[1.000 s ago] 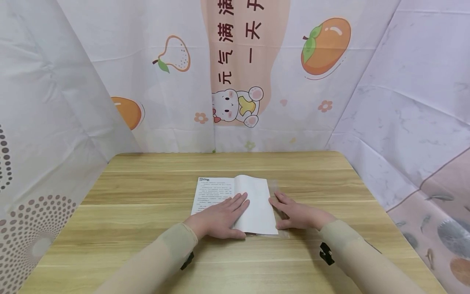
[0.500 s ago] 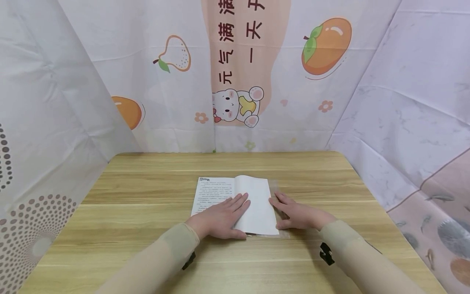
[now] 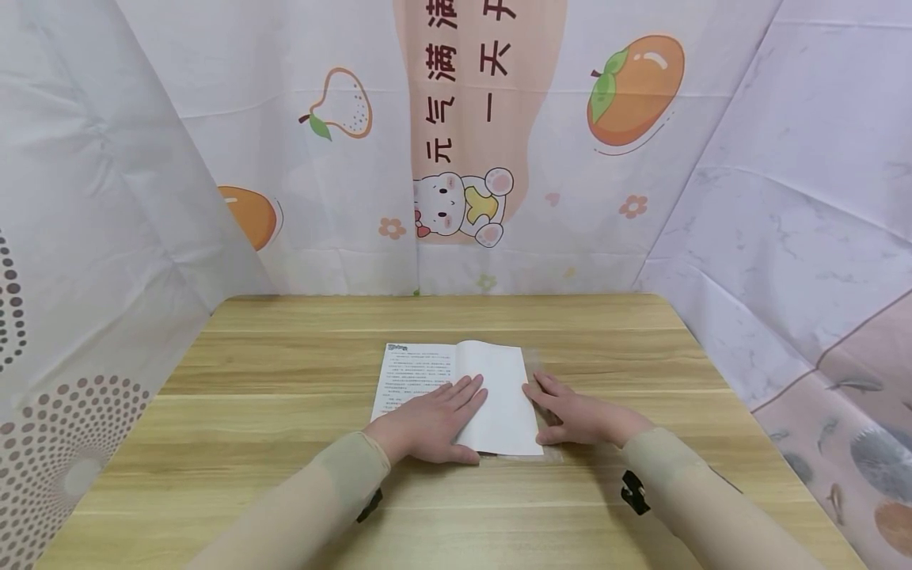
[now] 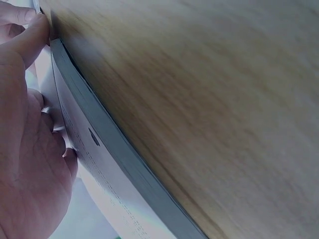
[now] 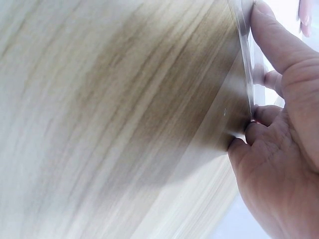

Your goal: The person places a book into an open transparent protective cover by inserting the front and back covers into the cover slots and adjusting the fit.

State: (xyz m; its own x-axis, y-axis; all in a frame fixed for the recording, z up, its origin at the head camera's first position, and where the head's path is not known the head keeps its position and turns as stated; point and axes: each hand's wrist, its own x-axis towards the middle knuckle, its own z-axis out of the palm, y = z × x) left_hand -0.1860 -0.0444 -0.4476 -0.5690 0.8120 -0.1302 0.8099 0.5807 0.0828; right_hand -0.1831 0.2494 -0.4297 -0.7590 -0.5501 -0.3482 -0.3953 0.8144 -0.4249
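Note:
An open book [image 3: 416, 376] lies on the wooden table, with a printed page on the left and a blank white page [image 3: 504, 412] on the right. My left hand [image 3: 436, 423] rests flat across the inner part of the pages, fingers extended. In the left wrist view the thick block of the book [image 4: 114, 144] runs beside that hand. At the white page's right edge, my right hand [image 3: 579, 416] touches the paper and a clear plastic sheet [image 3: 530, 459] that sticks out from under it. Its fingers are spread and slightly bent. The fold under the left hand is partly hidden.
The wooden table [image 3: 285, 380] extends around the book on all sides. A printed curtain [image 3: 342, 182] hangs behind its far edge, with more cloth at the left and right. Dark straps or mounts [image 3: 633, 492] sit beneath the wrists.
Almost nothing differs. Both hands keep their places on the book, and the whole view shifts very slightly to the right.

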